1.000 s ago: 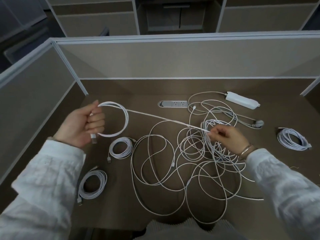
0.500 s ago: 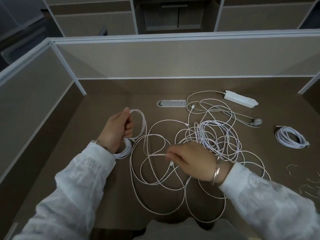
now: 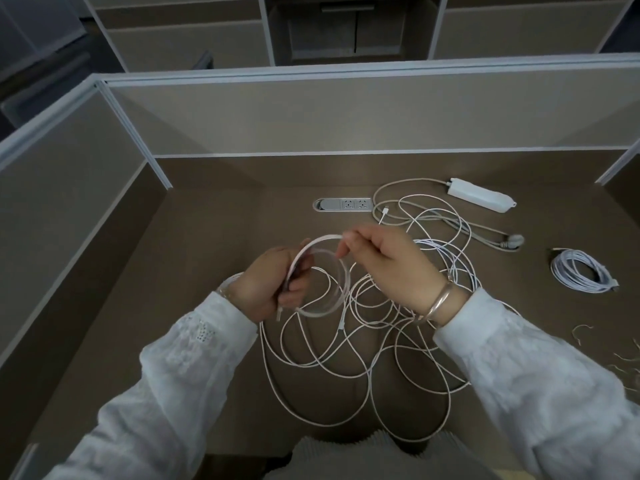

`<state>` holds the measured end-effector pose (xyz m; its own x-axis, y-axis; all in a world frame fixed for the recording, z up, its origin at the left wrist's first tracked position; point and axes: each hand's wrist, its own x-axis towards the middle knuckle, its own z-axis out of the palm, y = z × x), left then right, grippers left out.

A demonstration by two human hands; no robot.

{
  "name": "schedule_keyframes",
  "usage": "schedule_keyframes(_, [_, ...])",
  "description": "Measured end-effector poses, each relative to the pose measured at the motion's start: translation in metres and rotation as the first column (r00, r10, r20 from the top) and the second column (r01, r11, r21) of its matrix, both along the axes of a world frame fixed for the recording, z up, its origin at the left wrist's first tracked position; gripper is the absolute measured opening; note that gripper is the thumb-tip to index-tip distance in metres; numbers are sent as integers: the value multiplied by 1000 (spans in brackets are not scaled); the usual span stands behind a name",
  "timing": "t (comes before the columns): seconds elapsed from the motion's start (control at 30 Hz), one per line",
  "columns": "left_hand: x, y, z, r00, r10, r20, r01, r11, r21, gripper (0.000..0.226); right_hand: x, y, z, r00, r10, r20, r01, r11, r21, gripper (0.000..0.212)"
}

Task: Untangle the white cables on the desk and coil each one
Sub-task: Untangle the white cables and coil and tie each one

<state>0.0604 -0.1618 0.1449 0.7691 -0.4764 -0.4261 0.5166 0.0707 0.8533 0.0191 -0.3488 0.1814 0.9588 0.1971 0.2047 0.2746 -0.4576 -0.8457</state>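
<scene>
Nearest, loose white cable (image 3: 349, 368) sprawls in tangled loops on the table (image 3: 194, 358). Above it the two hands have come together since half a second ago, when the right was down in the tangle. The left hand (image 3: 273, 289) grips a small coil (image 3: 325, 275), its fingers curled round the stacked turns; the right hand (image 3: 384, 261) pinches the strand at the coil's top, laying on another turn. One more loop is gathered, though most of the cable is still uncoiled. Farther right lies a finished coil (image 3: 581, 271); beyond, a power strip (image 3: 479, 195) and a table socket (image 3: 343, 204).
</scene>
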Motion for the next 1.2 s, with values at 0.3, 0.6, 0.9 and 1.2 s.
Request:
schedule_keyframes(0.3, [-2,4,9,899,-376,-224,263,874,-408,45,17,-15,-24,990,-120,-70,126,989,78,27])
schedule_keyframes(0.6, [19,54,32,991,78,-110,-98,977,-187,42,16,-68,-88,965,-2,-262,1,1000,-4,22])
schedule_keyframes(0.9, [38,116,40,907,421,-29,-409,859,-308,44,14,-107,-107,975,-98,-199,85,994,-75,14])
schedule_keyframes(1.2, [34,72,15,812,534,235,-552,834,14,44,-11,-49,-69,996,81,-44,-93,883,-461,17])
